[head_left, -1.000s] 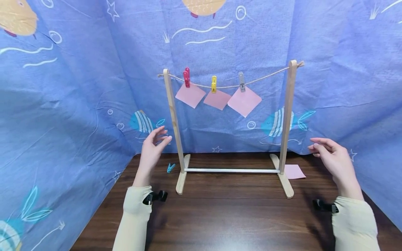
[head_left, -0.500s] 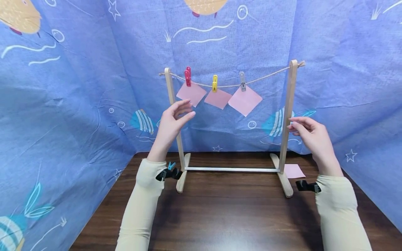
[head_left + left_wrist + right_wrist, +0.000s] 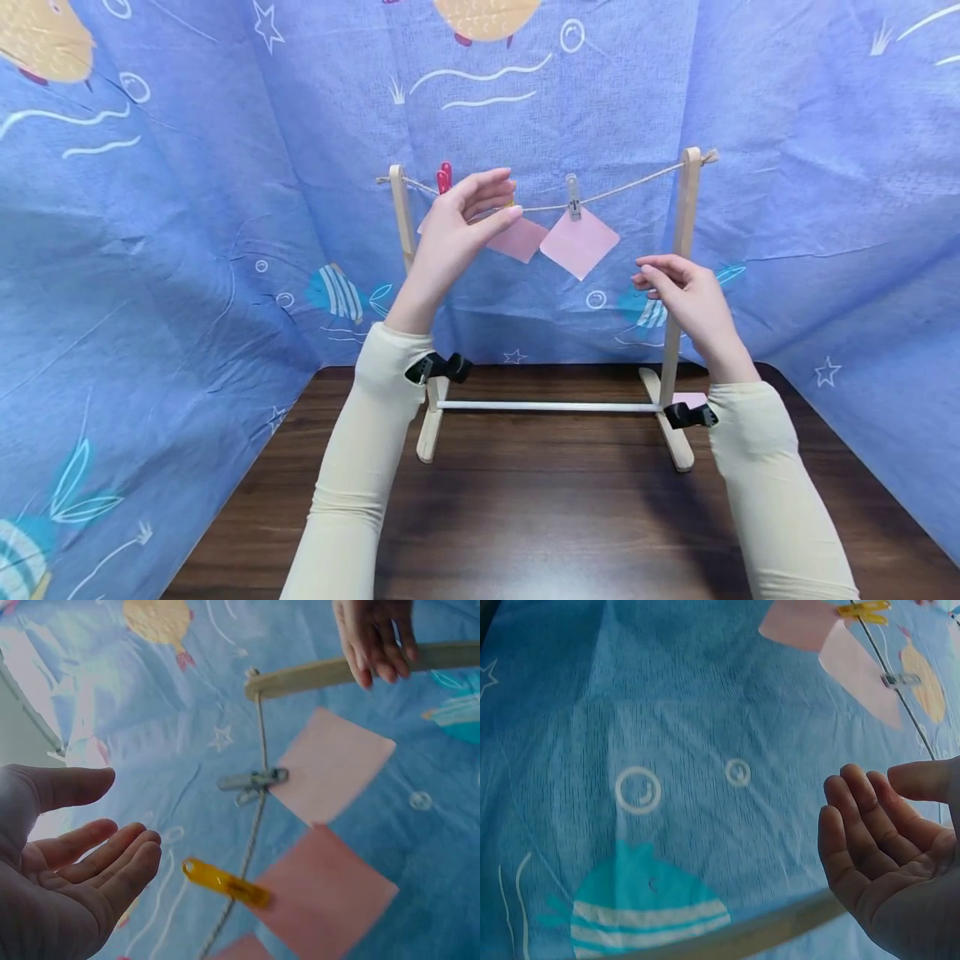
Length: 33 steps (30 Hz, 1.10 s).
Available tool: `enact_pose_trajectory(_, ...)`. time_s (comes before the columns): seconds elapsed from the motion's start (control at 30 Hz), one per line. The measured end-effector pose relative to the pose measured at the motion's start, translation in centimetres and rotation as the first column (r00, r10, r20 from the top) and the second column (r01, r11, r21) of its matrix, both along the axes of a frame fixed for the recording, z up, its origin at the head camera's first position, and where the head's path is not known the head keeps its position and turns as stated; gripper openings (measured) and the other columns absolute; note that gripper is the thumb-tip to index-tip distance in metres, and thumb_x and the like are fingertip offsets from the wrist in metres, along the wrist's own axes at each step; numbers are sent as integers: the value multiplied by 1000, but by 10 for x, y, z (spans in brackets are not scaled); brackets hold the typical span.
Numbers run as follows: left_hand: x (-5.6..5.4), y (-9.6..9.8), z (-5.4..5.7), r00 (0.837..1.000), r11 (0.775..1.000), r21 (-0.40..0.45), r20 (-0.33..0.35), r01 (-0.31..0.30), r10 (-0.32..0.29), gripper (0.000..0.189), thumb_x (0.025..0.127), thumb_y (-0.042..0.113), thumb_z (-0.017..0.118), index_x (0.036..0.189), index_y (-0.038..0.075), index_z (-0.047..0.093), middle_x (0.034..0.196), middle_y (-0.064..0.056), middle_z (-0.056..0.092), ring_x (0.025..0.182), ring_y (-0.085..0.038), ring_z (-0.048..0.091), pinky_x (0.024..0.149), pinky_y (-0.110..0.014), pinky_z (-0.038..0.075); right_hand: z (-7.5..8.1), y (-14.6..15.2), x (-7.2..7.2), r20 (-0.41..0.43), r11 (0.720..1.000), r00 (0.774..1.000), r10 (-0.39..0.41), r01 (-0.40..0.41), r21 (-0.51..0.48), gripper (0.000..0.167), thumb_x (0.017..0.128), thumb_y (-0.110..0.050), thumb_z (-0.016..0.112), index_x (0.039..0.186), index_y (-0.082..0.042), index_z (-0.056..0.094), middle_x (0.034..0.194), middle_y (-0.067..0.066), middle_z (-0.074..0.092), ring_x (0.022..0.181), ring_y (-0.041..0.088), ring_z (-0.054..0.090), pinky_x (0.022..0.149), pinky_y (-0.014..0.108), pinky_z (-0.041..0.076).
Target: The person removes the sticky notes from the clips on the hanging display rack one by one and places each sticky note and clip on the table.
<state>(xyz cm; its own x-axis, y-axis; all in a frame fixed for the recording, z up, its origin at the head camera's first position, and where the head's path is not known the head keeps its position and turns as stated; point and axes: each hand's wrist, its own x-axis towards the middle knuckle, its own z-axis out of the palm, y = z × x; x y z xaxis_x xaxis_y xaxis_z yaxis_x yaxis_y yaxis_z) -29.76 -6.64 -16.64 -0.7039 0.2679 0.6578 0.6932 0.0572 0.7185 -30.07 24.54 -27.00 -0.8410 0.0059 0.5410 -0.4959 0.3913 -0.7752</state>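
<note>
My left hand (image 3: 465, 217) is raised in front of the string, fingers loosely bent and holding nothing. It covers part of the left pink paper and most of the yellow clothespin (image 3: 225, 883), which shows whole in the left wrist view. My right hand (image 3: 686, 292) hangs in the air by the right post, also holding nothing. Pink papers hang from the string (image 3: 637, 181): the middle paper (image 3: 519, 240) by the yellow clothespin, the right paper (image 3: 580, 243) by a grey clothespin (image 3: 573, 197). A red clothespin (image 3: 445, 177) sits at the string's left part.
A wooden stand with a right post (image 3: 685, 204) and a white crossbar (image 3: 547, 406) carries the string. Another pink paper (image 3: 690, 399) lies on the dark table (image 3: 540, 500) behind the right foot, partly covered. A blue printed cloth (image 3: 187, 208) surrounds the table.
My left hand has risen and moved right, from beside the left post to the string near the yellow clothespin. The right hand has moved left and up toward the right post.
</note>
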Motion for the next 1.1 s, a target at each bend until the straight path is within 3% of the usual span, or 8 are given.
enact_pose_trajectory(0.17, -3, 21, 13, 999, 999, -16, -15, 31, -31, 51, 92, 13, 74, 139, 4, 58, 133, -9, 64, 123, -18, 60, 100, -25, 49, 4, -17, -11, 18, 1000, 1000, 13, -12, -9, 42, 104, -30, 57, 131, 1, 62, 110, 11, 73, 93, 3, 66, 81, 20, 54)
enact_pose_trajectory(0.33, -14, 43, 19, 1000, 997, -82, -30, 5, -7, 54, 93, 17, 74, 143, 5, 55, 138, -10, 61, 127, -17, 57, 101, -23, 47, 4, -31, -22, 48, 1000, 999, 19, -19, -5, 49, 104, -37, 56, 136, 0, 58, 119, 22, 68, 96, 6, 66, 88, 30, 56)
enact_pose_trajectory(0.43, -22, 51, 20, 999, 994, -107, -33, -36, 33, 55, 94, 19, 74, 143, 6, 54, 140, -11, 59, 128, -16, 57, 105, -25, 45, 1, -36, -28, 59, 999, 998, 37, -37, -2, 53, 103, -42, 55, 138, -2, 57, 121, 22, 67, 100, 11, 66, 92, 38, 55)
enact_pose_trajectory(0.53, -28, 56, 20, 998, 992, -111, -20, -57, 55, 56, 94, 20, 74, 144, 5, 54, 141, -13, 58, 129, -18, 56, 105, -25, 45, 0, -39, -31, 56, 998, 997, 55, -55, -11, 53, 102, -44, 57, 134, -2, 58, 119, 20, 68, 99, 12, 66, 88, 32, 56)
enact_pose_trajectory(0.67, -35, 63, 19, 998, 995, -95, 43, -30, 34, 57, 94, 21, 73, 144, 5, 53, 143, -13, 57, 128, -17, 56, 101, -21, 46, 3, -44, -29, 28, 997, 997, 67, -66, -35, 42, 102, -38, 61, 119, 1, 63, 108, 15, 72, 92, 10, 67, 78, 20, 55)
enact_pose_trajectory(0.9, -39, 74, 16, 996, 995, -101, 87, -15, 24, 60, 94, 19, 73, 148, 5, 49, 149, -12, 51, 134, -14, 50, 104, -22, 43, 6, -49, -28, 6, 988, 993, 114, -113, -102, 36, 102, -25, 62, 114, 9, 65, 95, 9, 72, 84, 8, 67, 78, 27, 58)
enact_pose_trajectory(1.1, -46, 82, 13, 988, 996, -91, 148, -23, 37, 60, 94, 17, 73, 148, 7, 49, 151, -10, 50, 136, -15, 49, 105, -25, 44, 1, -48, -28, 21, 989, 994, 107, -104, -107, 33, 102, -22, 61, 110, 11, 64, 89, 0, 71, 81, 6, 67, 74, 23, 57)
